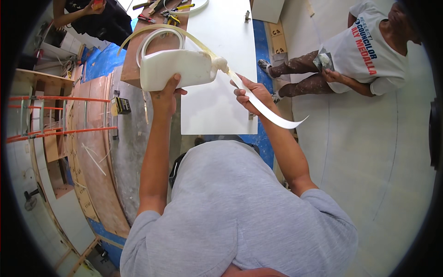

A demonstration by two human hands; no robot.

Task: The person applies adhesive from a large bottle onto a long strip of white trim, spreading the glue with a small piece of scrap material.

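My left hand [170,90] is closed around a white plastic bottle [173,69], held on its side above the bench. Its knobbly, yellowish crusted nozzle [220,63] points right and meets a long thin strip [272,115]. Between thumb and fingers, my right hand [254,94] pinches this strip close to the nozzle. The strip's white free end curls down to the right past my wrist. On the other side it arcs back left behind the bottle, looking yellowish there. Beneath both hands lies a white panel [217,113].
Pliers and other hand tools [170,16] lie on the brown bench top [131,71], beside a coiled white strip [146,39]. An orange ladder [62,117] stands left. At right a person [364,51] holds a dark plate with white paste; another person [104,21] is at upper left.
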